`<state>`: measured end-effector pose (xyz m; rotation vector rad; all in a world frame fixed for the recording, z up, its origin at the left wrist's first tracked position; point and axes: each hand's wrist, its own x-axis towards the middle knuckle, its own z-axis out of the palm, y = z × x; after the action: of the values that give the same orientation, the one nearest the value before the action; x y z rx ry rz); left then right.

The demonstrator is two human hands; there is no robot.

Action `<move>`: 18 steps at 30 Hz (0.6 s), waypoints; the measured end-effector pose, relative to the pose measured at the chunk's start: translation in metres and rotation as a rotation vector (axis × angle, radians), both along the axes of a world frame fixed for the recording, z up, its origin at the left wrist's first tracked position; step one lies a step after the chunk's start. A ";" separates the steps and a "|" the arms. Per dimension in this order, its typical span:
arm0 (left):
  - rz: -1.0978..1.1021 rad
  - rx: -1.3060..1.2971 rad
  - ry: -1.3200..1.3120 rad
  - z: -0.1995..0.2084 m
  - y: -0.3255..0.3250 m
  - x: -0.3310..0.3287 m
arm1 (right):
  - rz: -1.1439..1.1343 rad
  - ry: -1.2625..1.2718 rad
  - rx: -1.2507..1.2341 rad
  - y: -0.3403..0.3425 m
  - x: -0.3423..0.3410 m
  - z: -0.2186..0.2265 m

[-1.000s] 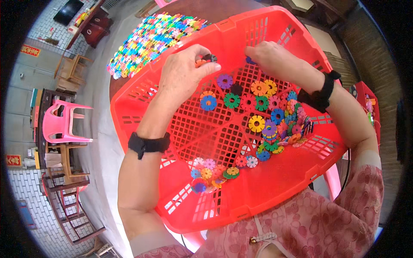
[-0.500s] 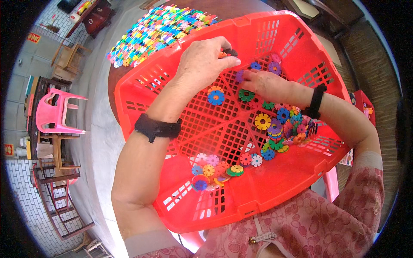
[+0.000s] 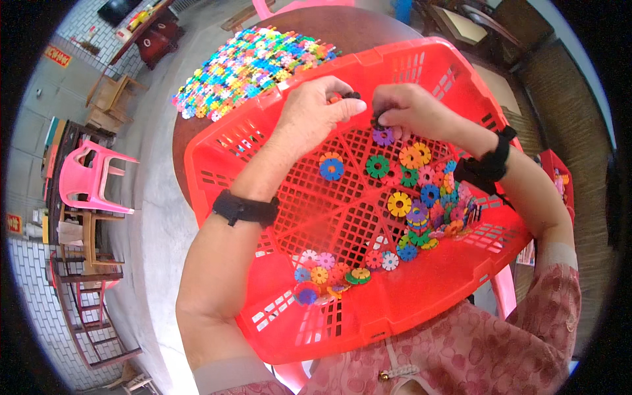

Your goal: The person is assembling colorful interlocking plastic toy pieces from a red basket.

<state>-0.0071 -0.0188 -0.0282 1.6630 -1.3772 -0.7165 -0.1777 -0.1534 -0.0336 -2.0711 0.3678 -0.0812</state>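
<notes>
A red plastic basket (image 3: 408, 309) lies across my lap with several loose flower-shaped plastic discs (image 3: 399, 204) in many colours on its mesh floor. Both my hands are inside it near the far wall. My left hand (image 3: 315, 113) pinches a small dark disc piece (image 3: 351, 95) between thumb and fingers. My right hand (image 3: 403, 109) meets it from the right, its fingertips closed on a small piece that is mostly hidden, just above a purple disc (image 3: 382, 136). Both wrists wear black bands.
Beyond the basket a round brown table (image 3: 342, 33) carries a large flat mat of joined coloured discs (image 3: 245, 71). A pink plastic chair (image 3: 89, 181) and wooden furniture stand on the left floor. Another red basket (image 3: 559, 181) sits at the right.
My right hand has moved up and left to meet the left hand at the basket's far wall. The view has tilted, bringing the basket lower in the frame.
</notes>
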 end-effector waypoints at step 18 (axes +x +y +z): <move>-0.076 -0.022 0.181 0.018 0.005 -0.022 | -0.114 -0.346 0.080 0.007 -0.019 0.037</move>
<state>-0.0293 -0.0135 -0.0102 1.4960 -1.3194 -0.8707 -0.1972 -0.1463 0.0030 -1.9108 0.2696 -0.4792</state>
